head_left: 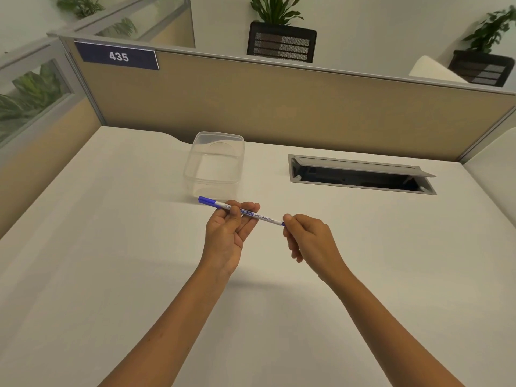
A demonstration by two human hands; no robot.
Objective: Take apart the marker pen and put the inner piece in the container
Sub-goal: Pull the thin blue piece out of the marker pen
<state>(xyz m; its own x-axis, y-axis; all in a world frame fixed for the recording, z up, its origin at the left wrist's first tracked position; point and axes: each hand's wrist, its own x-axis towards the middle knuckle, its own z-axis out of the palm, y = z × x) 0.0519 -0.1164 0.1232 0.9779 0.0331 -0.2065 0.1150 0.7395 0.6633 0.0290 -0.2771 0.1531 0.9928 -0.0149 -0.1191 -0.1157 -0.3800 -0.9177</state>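
The left hand (227, 230) grips the marker (241, 211) at its middle; the right hand (304, 236) pinches its end. Probably the end plug must be pulled off next, container (213, 163) waiting beyond.

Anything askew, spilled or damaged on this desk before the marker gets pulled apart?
Nothing spilled or damaged. The only oddity: the cable hatch in the desk stands propped open. The marker is whole, held by the left hand and right hand; the container sits upright, empty.
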